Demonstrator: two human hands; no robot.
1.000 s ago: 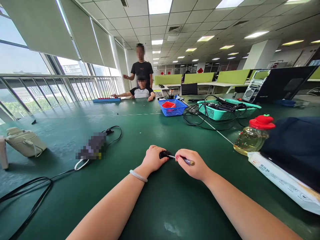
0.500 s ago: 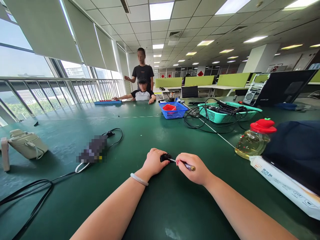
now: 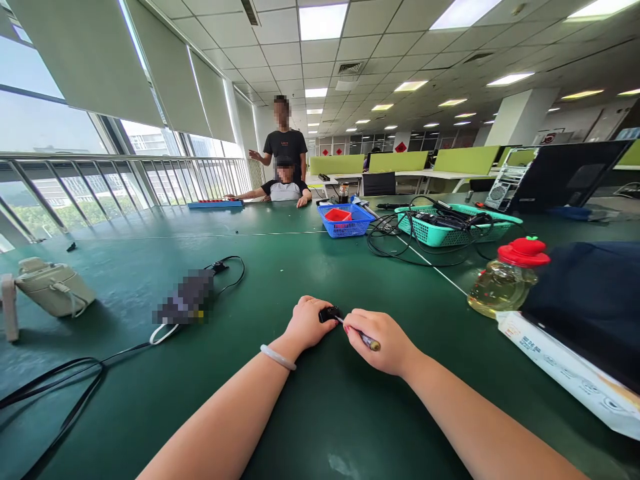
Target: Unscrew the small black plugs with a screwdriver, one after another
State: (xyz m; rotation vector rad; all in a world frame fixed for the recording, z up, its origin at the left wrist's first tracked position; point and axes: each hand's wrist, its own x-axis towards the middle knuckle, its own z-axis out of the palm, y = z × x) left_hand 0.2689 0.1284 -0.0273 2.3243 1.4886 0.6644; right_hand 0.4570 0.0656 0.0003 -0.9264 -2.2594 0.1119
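My left hand (image 3: 307,323), a pale bangle on its wrist, is closed around a small black object (image 3: 329,313) resting on the green table (image 3: 280,267). What kind of object it is cannot be made out. In my right hand (image 3: 377,337) is a screwdriver (image 3: 369,342) with a slim metal shaft and a translucent brownish handle. The fingers grip it near the front of the handle. Its shaft slants left, and the tip meets or lies very close to the black object's right side; the exact contact is hidden.
Right of my hands stand a red-lidded bottle (image 3: 505,283) and a white packet (image 3: 560,373). Farther back are a blue basket (image 3: 345,227) and a green basket (image 3: 440,235) with black cables. To the left lie a beige bag (image 3: 55,290) and a lanyard (image 3: 65,367). Two people (image 3: 285,153) are at the far end.
My right hand has shifted slightly left and tilted the screwdriver more steeply, its handle end swinging left and down. My left hand and the black object stay nearly in place.
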